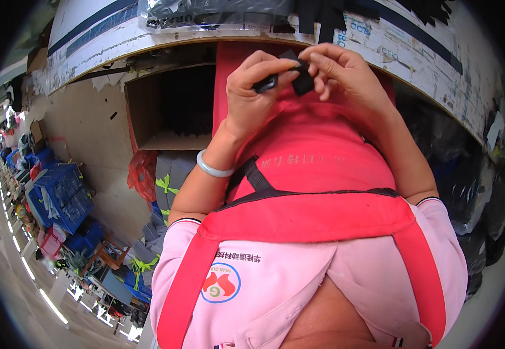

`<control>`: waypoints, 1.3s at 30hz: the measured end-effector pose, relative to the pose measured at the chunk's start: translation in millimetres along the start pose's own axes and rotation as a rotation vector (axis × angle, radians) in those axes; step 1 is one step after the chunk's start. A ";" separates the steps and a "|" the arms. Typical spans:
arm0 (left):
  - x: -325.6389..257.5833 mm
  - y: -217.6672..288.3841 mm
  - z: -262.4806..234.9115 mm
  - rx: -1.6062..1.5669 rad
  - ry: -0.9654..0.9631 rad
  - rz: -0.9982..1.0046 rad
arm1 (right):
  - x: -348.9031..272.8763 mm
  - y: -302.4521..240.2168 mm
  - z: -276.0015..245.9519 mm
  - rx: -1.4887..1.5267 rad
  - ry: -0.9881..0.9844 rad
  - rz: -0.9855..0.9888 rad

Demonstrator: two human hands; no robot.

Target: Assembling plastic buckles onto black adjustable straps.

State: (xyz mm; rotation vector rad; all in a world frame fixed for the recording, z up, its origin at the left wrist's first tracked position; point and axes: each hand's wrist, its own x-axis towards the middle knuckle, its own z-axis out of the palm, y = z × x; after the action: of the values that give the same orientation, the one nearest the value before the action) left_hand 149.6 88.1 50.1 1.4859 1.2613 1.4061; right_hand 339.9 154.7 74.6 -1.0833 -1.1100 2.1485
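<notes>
Your pink shirt and the red apron over it lie closest to the lens, with both hands out beyond them, near the edge of the worktable. Your left hand, below which a pale bangle circles the wrist, is closed: thumb and forefinger pinch a small black strip, while a dark glossy handle sits under the curled fingers. The strip hangs between your two hands, above the apron. Your right hand is raised just beside it, thumb and forefinger brought close together at its upper end; with the detail so small and dark, you cannot tell whether they grip it or merely hover.

Judging by its look, the strip should be very light, soft enough to fold yet with some body, matt rather than slippery, and hard to break. Take it by a flat end between thumb and fingertip pads, leaving the middle free. The handle looks smooth and rigid, so it may slide more readily; keep it well back against the palm, clear of the pinch.
</notes>
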 end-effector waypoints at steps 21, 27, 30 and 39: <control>-18.3 36.0 -29.2 -0.021 -0.234 -0.176 | 4.2 19.5 5.7 -0.391 -0.040 -0.252; -56.9 23.8 -122.4 0.148 0.244 -0.633 | 4.4 -2.7 -45.2 -1.416 0.239 -0.717; -54.4 19.8 -116.8 -0.094 0.269 -0.689 | 19.2 9.1 -62.6 -1.461 0.242 -0.823; -18.9 20.0 -20.1 -0.576 -0.156 -0.662 | -8.0 -10.4 28.9 -0.631 -0.100 -0.308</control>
State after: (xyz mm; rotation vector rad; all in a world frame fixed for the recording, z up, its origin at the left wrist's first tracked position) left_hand 134.7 62.4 66.8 0.6778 0.9969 1.0474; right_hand 321.3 141.9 96.9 -0.9676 -1.9399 1.6587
